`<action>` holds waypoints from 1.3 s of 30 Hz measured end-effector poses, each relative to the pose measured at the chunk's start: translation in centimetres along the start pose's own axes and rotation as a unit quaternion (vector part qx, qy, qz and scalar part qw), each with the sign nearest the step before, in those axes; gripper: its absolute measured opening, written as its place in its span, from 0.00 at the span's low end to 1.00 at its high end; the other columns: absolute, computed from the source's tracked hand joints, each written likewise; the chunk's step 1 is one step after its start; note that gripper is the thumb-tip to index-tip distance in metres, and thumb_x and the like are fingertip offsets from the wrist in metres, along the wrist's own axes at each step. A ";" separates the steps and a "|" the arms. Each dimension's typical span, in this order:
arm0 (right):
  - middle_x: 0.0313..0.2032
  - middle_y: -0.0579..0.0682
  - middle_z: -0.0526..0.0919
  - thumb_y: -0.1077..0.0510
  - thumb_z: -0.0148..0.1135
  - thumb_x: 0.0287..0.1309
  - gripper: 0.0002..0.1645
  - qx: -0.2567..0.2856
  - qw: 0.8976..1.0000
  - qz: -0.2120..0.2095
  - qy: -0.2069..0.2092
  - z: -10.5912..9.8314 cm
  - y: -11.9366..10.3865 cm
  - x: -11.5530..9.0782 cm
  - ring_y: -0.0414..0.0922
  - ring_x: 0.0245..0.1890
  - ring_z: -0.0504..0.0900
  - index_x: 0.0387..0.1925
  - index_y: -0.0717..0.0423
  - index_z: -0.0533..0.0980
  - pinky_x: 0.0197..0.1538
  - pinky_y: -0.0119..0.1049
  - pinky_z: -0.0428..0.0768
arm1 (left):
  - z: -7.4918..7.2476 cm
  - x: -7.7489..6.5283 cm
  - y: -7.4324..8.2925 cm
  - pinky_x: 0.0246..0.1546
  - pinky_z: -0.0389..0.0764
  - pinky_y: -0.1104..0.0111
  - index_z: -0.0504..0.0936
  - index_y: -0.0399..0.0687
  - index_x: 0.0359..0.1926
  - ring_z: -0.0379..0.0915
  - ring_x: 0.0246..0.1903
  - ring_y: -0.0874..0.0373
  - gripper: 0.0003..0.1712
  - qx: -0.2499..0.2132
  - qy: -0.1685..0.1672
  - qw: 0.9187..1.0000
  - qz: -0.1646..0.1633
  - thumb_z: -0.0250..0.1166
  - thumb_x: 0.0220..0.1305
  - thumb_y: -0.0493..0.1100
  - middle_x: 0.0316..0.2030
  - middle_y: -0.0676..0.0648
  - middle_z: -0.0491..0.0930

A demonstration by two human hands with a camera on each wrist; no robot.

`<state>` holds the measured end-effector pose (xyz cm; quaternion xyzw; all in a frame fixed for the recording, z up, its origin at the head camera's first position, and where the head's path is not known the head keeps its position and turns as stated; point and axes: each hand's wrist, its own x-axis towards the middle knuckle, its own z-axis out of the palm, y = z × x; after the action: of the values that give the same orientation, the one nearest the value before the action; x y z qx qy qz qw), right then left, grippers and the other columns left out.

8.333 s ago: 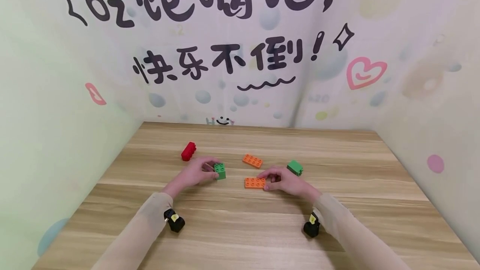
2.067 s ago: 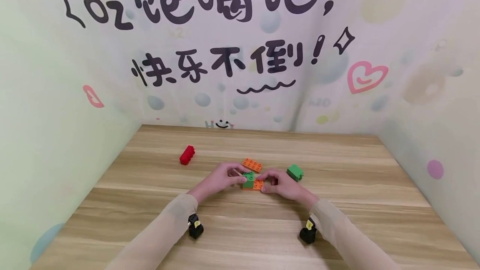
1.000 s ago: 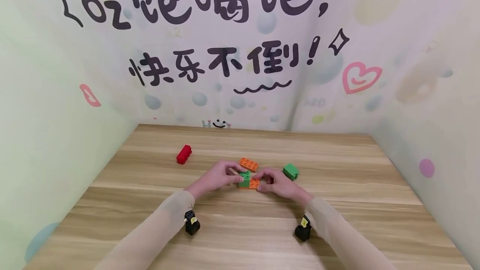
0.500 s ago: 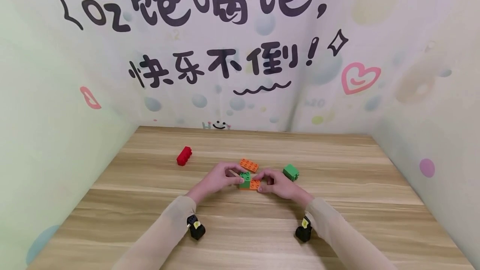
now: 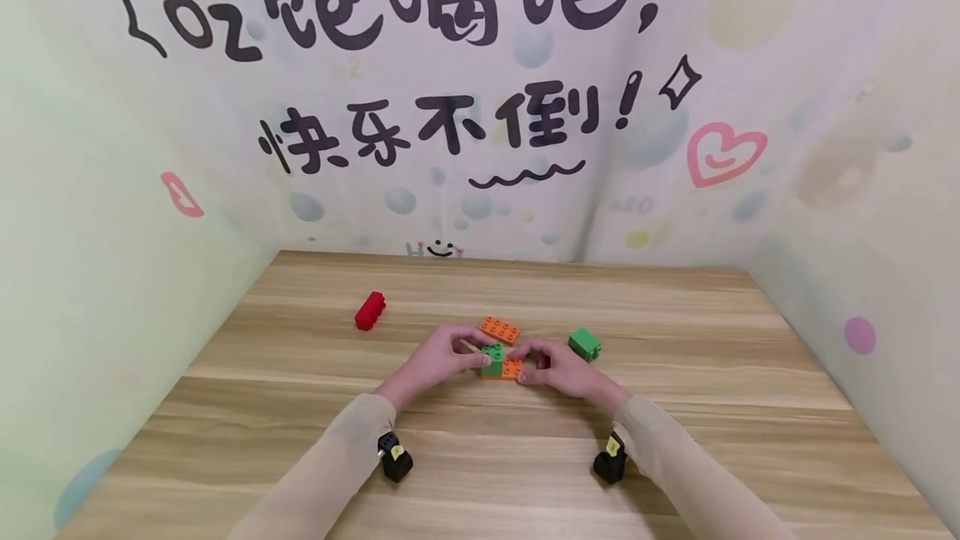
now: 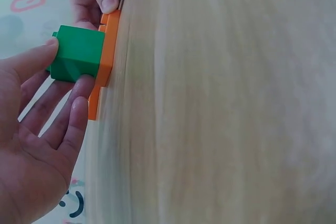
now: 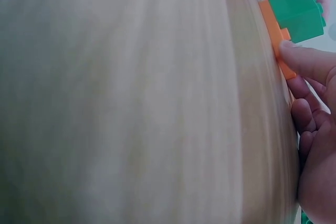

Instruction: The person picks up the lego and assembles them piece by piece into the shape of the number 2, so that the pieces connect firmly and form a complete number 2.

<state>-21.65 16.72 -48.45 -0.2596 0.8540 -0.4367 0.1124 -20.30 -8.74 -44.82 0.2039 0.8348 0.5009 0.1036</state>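
Observation:
A green building brick [image 5: 492, 361] stands on the left half of a flat orange building brick [image 5: 513, 368], which lies on the table. My left hand [image 5: 438, 361] pinches the green brick between thumb and fingers; the left wrist view shows this green brick [image 6: 79, 53] seated against the orange brick [image 6: 108, 45]. With thumb and fingers, my right hand [image 5: 561, 367] grips the right end of the orange brick. In the right wrist view the thumb [image 7: 307, 61] presses on the orange brick [image 7: 273, 30]. Studs show on the uncovered half.
Just behind the hands lies a second orange brick [image 5: 500, 329]. Another green brick [image 5: 585, 344] rests on its side behind my right hand. A red brick [image 5: 370, 311] lies at the back left of the wooden table [image 5: 495, 457]. A printed cloth [image 5: 480, 215] rises behind the table.
Earlier my left hand held the green brick apart, left of the orange brick; it has moved right and set it on the orange brick's left half. Over the last second almost nothing has moved.

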 end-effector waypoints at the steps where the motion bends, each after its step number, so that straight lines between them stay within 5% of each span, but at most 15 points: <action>1: 0.53 0.52 0.82 0.55 0.70 0.58 0.17 0.002 1.000 0.000 0.000 0.0 0.0 0.0 0.41 0.32 0.68 0.50 0.48 0.81 0.36 0.30 0.66 | 0.0 0.0 0.0 0.37 0.84 0.61 0.86 0.52 0.49 0.81 0.37 0.57 0.14 -0.001 0.001 1.000 -0.001 0.71 0.61 0.43 0.46 0.44 0.85; 29: 0.53 0.50 0.82 0.53 0.71 0.57 0.18 0.000 1.000 0.021 0.002 -0.2 0.0 0.0 0.42 0.33 0.68 0.50 0.46 0.81 0.36 0.30 0.66 | 0.1 0.2 -0.3 0.37 0.84 0.63 0.86 0.53 0.50 0.81 0.37 0.59 0.15 -0.023 -0.006 1.000 -0.014 0.71 0.61 0.44 0.46 0.45 0.84; 39: 0.51 0.51 0.81 0.54 0.71 0.57 0.18 0.006 1.000 0.018 0.000 -0.2 0.0 -0.1 0.41 0.31 0.68 0.50 0.47 0.81 0.36 0.30 0.66 | -0.6 0.5 -0.3 0.38 0.83 0.61 0.82 0.50 0.54 0.82 0.39 0.55 0.17 -0.017 -0.061 0.998 0.013 0.67 0.65 0.41 0.48 0.43 0.81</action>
<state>-21.67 16.93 -48.32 -0.2435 0.8561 -0.4395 0.1214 -20.99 -9.12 -44.79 0.2430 0.8156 0.5027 0.1516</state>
